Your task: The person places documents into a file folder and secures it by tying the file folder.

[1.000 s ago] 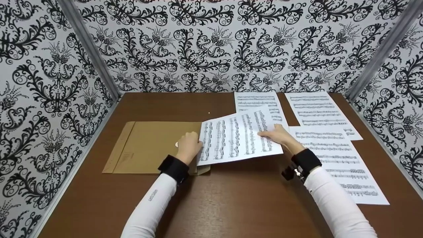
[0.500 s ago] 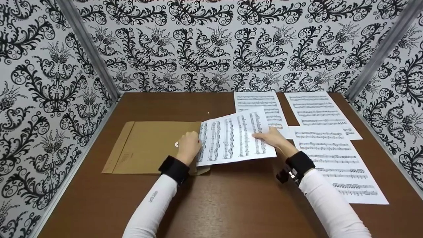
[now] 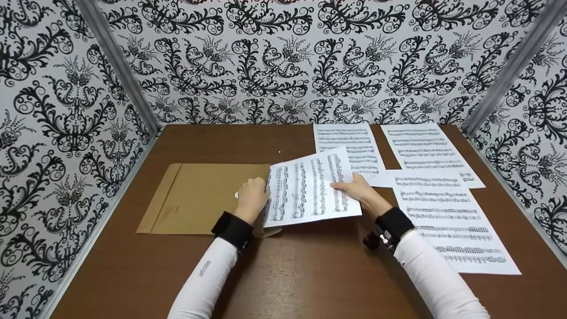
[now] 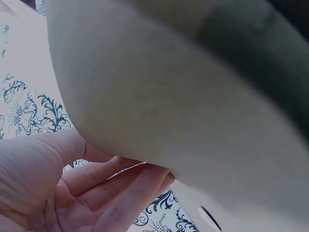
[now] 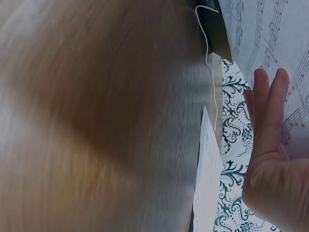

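Note:
A brown paper envelope [image 3: 208, 199] lies flat on the left of the table. My left hand [image 3: 253, 195] grips its right-hand edge at the opening; in the left wrist view the hand's [image 4: 96, 193] thumb and fingers pinch the raised envelope paper [image 4: 169, 96]. From that opening a sheet of music [image 3: 305, 190] sticks out, tilted up off the table, its left end hidden in the envelope or behind my left hand. My right hand [image 3: 356, 188] holds the sheet's right end, thumb on top; in the right wrist view straight fingers [image 5: 271, 111] lie under the printed sheet [image 5: 241, 34].
More sheet music lies at the right: one page [image 3: 343, 135] at the back, another [image 3: 425, 146] beside it, and a nearer one [image 3: 456, 226] overlapping them. A thin white string [image 5: 208, 43] hangs by the envelope. Patterned walls [image 3: 283, 66] enclose the brown table [image 3: 310, 274].
My right hand has moved left with the sheet of music, and less of the sheet shows outside the envelope. The left hand has stayed at the envelope's edge.

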`<move>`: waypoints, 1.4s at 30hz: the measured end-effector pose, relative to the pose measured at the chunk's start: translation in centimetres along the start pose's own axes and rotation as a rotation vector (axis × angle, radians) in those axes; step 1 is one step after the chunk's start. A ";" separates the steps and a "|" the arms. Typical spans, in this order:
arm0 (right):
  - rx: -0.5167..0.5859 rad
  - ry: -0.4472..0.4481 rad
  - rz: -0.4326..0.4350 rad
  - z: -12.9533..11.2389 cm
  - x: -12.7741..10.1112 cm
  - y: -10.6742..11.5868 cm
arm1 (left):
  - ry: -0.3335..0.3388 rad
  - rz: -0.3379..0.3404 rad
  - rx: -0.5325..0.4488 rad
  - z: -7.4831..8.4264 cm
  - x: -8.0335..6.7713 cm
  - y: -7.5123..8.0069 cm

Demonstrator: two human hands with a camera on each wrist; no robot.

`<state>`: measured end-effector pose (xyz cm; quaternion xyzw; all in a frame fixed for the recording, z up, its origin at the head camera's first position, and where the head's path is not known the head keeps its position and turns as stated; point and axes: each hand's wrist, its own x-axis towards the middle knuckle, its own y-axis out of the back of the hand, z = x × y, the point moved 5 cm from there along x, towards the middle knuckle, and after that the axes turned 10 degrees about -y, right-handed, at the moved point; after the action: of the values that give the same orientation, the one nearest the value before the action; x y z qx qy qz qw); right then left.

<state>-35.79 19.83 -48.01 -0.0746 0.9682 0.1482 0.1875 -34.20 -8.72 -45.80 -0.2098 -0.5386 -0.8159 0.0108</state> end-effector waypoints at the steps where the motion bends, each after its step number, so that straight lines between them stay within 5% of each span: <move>1: 0.002 0.001 0.000 0.0 -0.1 -0.1 | 0.000 -0.002 -0.005 0.0 0.0 0.0; 17: 0.078 -0.022 -0.035 0.2 -0.5 -1.7 | 0.056 -0.033 -0.098 0.1 0.0 0.2; 42: 0.123 -0.026 -0.035 -0.3 -0.5 -4.4 | 0.025 0.000 -0.150 0.7 -0.6 0.3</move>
<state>-34.55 15.60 -48.72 -0.0777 0.9715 0.0859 0.2068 -33.37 -8.35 -45.53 -0.1997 -0.4758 -0.8566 0.0016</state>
